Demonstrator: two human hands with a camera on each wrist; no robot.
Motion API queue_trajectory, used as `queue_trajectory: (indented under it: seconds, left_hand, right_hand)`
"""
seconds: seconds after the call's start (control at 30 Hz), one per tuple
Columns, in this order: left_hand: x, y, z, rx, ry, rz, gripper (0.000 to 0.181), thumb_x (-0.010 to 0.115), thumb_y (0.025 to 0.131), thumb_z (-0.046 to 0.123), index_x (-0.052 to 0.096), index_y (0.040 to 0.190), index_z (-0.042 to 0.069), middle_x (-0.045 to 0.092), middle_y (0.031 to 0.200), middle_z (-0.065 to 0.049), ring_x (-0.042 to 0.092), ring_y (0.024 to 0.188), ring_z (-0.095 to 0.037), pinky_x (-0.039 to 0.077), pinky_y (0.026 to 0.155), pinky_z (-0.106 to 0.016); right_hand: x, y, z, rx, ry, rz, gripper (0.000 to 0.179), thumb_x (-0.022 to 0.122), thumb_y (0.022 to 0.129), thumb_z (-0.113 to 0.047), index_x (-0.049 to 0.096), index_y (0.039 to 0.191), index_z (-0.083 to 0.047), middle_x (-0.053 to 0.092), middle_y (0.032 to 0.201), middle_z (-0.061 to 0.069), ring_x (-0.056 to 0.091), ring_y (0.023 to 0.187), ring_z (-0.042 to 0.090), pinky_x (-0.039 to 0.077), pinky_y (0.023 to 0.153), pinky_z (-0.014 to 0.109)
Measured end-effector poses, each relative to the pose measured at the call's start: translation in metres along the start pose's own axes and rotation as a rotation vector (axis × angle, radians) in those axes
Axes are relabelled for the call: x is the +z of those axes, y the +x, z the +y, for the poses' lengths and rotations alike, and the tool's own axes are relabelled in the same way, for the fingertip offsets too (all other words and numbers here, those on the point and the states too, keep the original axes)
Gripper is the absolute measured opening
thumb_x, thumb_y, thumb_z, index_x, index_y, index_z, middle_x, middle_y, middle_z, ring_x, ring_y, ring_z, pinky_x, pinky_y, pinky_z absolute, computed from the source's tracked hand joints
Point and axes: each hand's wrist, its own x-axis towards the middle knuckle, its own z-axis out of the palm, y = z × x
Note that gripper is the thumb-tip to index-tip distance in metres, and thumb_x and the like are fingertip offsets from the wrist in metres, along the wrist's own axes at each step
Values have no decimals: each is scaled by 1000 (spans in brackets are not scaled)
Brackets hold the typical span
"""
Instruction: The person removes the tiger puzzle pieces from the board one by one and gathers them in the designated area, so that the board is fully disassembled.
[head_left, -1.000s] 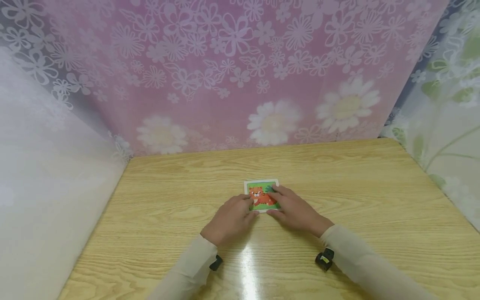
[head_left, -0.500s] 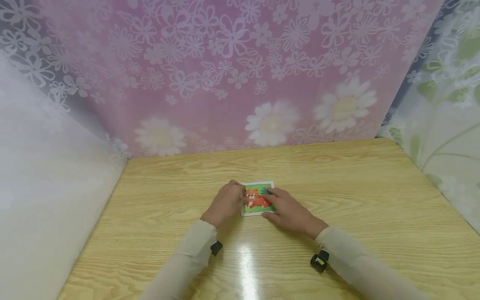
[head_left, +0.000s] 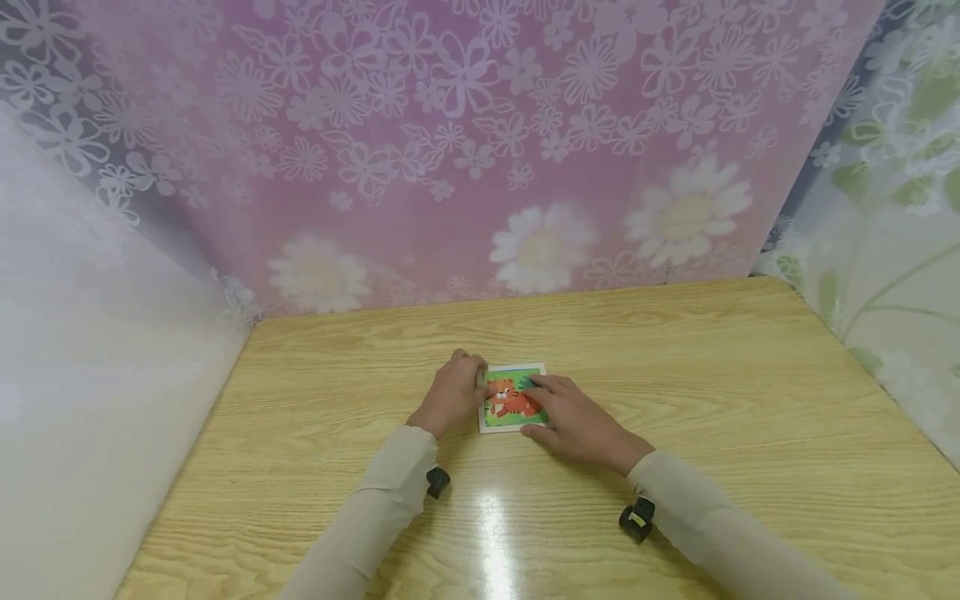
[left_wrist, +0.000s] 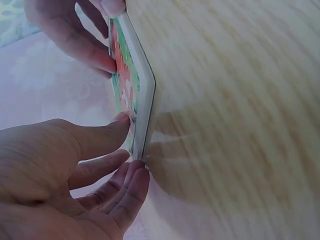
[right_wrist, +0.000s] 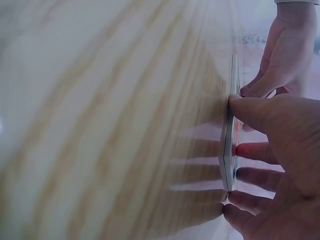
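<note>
A small square tiger picture board (head_left: 512, 410) with a white border lies flat on the table, an orange tiger on green across it. My left hand (head_left: 450, 393) grips its left side. In the left wrist view the left thumb (left_wrist: 107, 137) presses on the picture while the other fingers bunch at the board's edge. From the right, my right hand (head_left: 587, 425) holds the board, its thumb at the near edge. In the right wrist view the board's pale side (right_wrist: 226, 157) shows, with right fingers (right_wrist: 257, 152) on the picture and at the edge.
The wood-grain table (head_left: 360, 367) spreads around the board and reflects a bright light near its front. A pink flowered curtain (head_left: 420, 200) hangs behind, with pale cloth on both sides. Each wrist carries a small black device (head_left: 636, 521).
My left hand has shifted left and farther back, from the board's near left corner to its left side. The board sits slightly more to the left, with the right hand staying on it.
</note>
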Motion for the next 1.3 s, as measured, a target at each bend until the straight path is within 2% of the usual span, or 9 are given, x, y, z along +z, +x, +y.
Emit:
queue_trajectory:
  seconds: [0.23, 0.43, 0.63, 0.77, 1.3]
  left_hand:
    - [1, 1, 1, -13, -36, -12, 40, 73, 95, 17, 63, 128, -3, 57, 118, -14, 55, 85, -19, 52, 76, -34]
    - [3, 2, -1, -10, -58, -4, 37, 74, 95, 15, 65, 125, -4, 57, 110, -11, 53, 80, -18, 49, 70, -31]
    - [4, 5, -3, -5, -82, 6, 32, 74, 95, 13, 67, 122, -4, 61, 111, -12, 56, 93, -20, 52, 82, -36]
    - [4, 6, -3, -25, -108, 7, 31, 74, 94, 12, 68, 120, -4, 63, 115, -13, 60, 100, -23, 53, 87, -39]
    - [3, 10, -3, -72, -175, -2, 28, 75, 93, 11, 68, 118, -2, 62, 114, -13, 60, 101, -24, 53, 90, -40]
  right_hand:
    - [2, -1, 2, -43, -21, -11, 57, 67, 100, -32, 53, 145, -1, 41, 155, 21, 38, 139, 42, 39, 109, 55]
    - [1, -2, 1, -61, -30, -18, 56, 66, 100, -32, 52, 146, -1, 41, 155, 22, 39, 138, 41, 41, 107, 54]
    - [0, -2, 1, -67, -41, -19, 56, 65, 101, -31, 52, 146, -1, 41, 155, 22, 39, 138, 40, 41, 107, 54]
    - [1, -1, 1, -64, -36, -24, 56, 65, 101, -31, 52, 146, -1, 40, 156, 21, 38, 138, 40, 41, 107, 53]
    - [1, -1, 0, -57, -37, -18, 56, 65, 101, -31, 52, 146, -1, 41, 155, 21, 38, 139, 41, 40, 108, 55]
